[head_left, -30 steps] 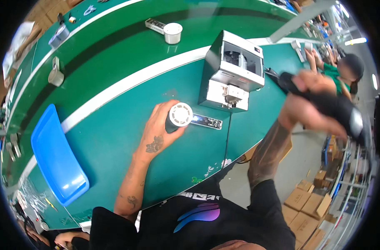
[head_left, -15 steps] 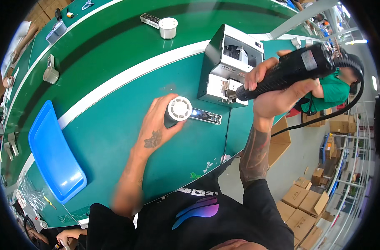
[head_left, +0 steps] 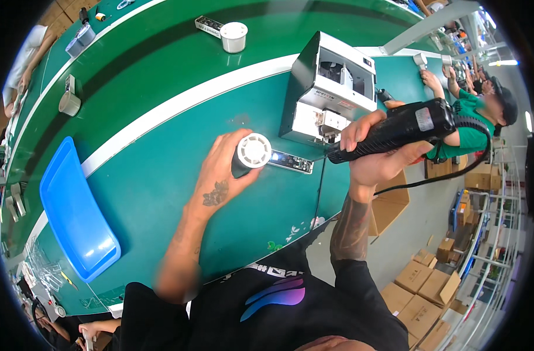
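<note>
While the left hand [head_left: 221, 164] is closed around a cylindrical device [head_left: 254, 150], the right hand [head_left: 373, 162] is wrapped around a black screwdriver [head_left: 395, 132] with a thick ribbed body. The device sits over the green table [head_left: 261, 216], in front of the person, and its white round end, which has openings like a wheel, is turned up to the camera. The thumb lies on the near side of it and the fingers on the far side. From the device a narrow strip [head_left: 291, 162] goes out to the right; it carries small electronic parts, and a bright light shines near the device. The thin tip of the screwdriver points to the left, at the outer end of the strip, but I cannot tell if it touches. A black cable [head_left: 436, 185] hangs in a curve from the back of the screwdriver.

Just beyond the strip stands a box-shaped machine [head_left: 331, 88], silver and black, with an open window in its upper part. At the left a blue tray [head_left: 79, 210] lies at the edge of the conveyor [head_left: 155, 82], on which one white cup-shaped unit [head_left: 233, 38] rests farther away. To the right, a co-worker [head_left: 476, 124] in a green shirt is near the table.
</note>
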A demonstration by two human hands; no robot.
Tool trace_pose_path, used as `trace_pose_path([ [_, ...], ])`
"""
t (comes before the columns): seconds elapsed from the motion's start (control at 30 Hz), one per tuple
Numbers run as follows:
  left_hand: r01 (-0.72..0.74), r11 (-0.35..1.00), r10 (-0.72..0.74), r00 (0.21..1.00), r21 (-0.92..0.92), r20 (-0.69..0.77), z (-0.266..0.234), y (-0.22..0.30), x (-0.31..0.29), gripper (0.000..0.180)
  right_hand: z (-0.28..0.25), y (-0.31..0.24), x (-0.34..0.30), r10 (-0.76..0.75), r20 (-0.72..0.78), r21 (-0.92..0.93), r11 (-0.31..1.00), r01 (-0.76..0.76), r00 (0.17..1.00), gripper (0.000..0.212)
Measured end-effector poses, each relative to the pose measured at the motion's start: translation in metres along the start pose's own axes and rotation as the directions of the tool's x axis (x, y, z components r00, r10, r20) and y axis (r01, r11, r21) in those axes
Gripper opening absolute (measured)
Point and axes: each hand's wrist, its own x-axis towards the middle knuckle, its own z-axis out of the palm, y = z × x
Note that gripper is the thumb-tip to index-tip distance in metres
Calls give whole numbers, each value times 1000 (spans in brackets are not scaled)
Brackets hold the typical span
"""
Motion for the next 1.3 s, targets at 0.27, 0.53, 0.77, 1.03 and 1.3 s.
trace_pose_path([
  [0.27, 22, 1000, -22, 1000, -11, -1, -1, -1, -1, 60, -7, 6, 0, 0, 63, 171, 985, -10, 998, 96],
  [0.53, 19, 1000, -19, 1000, 5, 11, -2, 0, -1, 60, -16, 10, 0, -80, 194, 324, 946, 13, 978, 95],
  [0.77, 41, 998, -40, 999, -37, 30, -1, -2, 0, 62, -20, 17, 3, -60, 278, 377, 925, -52, 959, 95],
  [1.03, 41, 998, -40, 999, -42, 24, -3, 2, 0, 62, -25, 20, -1, -31, 225, 473, 877, -81, 974, 95],
  [1.3, -15, 1000, 15, 999, 2, 39, 0, 1, -1, 62, -5, -25, 30, -234, 101, 376, 909, 181, 967, 103],
])
